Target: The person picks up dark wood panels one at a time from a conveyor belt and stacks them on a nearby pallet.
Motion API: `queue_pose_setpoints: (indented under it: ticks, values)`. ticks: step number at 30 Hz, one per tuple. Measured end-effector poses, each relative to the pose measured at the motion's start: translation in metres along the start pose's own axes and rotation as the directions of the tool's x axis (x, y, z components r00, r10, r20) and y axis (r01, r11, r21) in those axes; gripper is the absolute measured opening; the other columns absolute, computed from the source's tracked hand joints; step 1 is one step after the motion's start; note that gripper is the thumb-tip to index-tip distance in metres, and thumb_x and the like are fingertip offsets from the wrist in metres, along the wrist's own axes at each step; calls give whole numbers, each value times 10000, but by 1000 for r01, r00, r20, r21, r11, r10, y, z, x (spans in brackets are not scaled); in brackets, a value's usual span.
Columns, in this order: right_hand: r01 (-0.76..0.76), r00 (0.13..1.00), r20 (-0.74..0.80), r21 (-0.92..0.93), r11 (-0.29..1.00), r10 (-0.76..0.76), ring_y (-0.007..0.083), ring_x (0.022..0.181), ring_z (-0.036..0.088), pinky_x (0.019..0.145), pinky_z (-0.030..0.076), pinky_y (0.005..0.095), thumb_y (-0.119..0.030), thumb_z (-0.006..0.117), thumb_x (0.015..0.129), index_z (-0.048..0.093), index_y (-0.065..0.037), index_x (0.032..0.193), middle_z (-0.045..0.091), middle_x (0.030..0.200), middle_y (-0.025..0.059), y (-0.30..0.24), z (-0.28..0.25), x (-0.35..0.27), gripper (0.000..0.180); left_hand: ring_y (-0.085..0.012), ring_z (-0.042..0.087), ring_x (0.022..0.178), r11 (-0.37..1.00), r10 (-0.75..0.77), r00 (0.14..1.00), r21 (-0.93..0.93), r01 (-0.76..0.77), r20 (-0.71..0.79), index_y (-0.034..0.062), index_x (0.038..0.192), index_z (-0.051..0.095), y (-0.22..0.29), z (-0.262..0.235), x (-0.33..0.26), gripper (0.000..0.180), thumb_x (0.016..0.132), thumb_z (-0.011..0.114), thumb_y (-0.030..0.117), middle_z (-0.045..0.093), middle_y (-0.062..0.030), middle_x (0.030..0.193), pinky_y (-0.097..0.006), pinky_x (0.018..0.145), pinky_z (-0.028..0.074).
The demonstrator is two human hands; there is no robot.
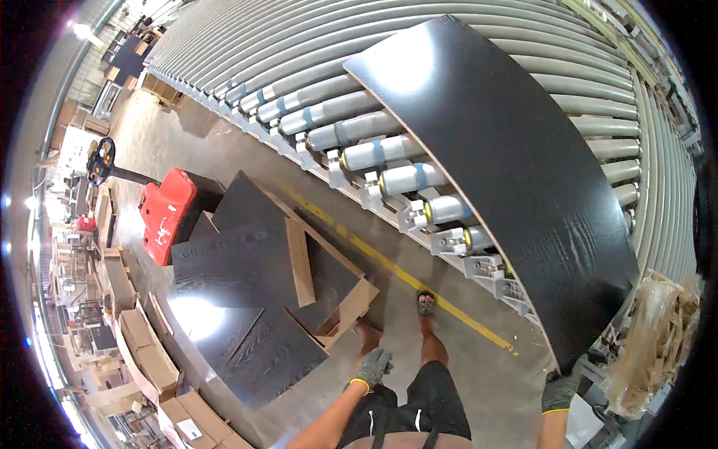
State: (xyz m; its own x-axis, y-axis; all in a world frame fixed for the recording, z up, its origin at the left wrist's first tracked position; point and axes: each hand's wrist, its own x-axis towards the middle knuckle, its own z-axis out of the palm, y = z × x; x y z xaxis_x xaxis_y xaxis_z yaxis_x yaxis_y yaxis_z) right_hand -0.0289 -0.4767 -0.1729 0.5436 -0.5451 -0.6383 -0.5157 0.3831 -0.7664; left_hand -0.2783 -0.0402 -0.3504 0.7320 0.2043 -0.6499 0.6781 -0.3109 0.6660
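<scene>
Apparently, one black panel [508, 165] is already on the rollers [359, 155], your right hand [565, 385] at its near corner, grip unclear, your left hand [374, 367] empty, fingers loose, the piled boards [224, 273] seemingly left.

Bright light glares white on the long black flat board [516, 172], fisheye distortion bowing the grey metal rollers [366, 126].
</scene>
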Motion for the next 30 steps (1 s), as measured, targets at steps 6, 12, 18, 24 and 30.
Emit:
queue_pose_setpoints:
  ticks: [6,12,18,24,30]
  values:
    - [-319,946,10,-139,938,323,138,483,468,454,371,329,-523,617,904,513,-281,656,470,559,-85,109,-38,-12,361,-369,650,938,946,187,977,285,-152,-100,66,1044,600,-89,-18,2,241,931,576,277,644,-162,998,-412,815,529]
    - [-556,602,405,-406,725,688,195,714,558,684,493,335,-372,542,989,592,-158,874,566,760,16,305,125,-114,249,-385,573,1177,932,55,998,356,-63,31,149,1380,499,-175,-29,3,625,794,714,194,580,-173,1294,-469,986,473]
    - [534,457,810,-580,616,367,271,1031,619,911,490,379,-315,570,999,609,-38,1198,648,1124,120,460,334,-217,343,-377,576,1151,937,-207,978,-279,209,36,91,1421,462,-231,-40,3,533,916,612,172,540,-177,1350,-445,988,474]
    - [925,8,983,-76,371,182,355,1113,615,997,476,416,-313,622,964,608,-38,1244,646,1200,197,528,507,-337,393,-364,591,1070,859,-298,944,-472,201,-140,83,1332,510,-318,-37,-16,415,927,578,146,600,-169,1227,-441,932,485]
    - [906,-346,934,357,-227,85,367,1383,412,1174,314,435,-293,615,936,455,-20,1439,456,1484,210,610,611,-354,593,-309,642,826,991,-115,791,-125,49,-601,72,1034,586,-370,-69,-37,199,840,621,43,625,-151,969,-428,705,543]
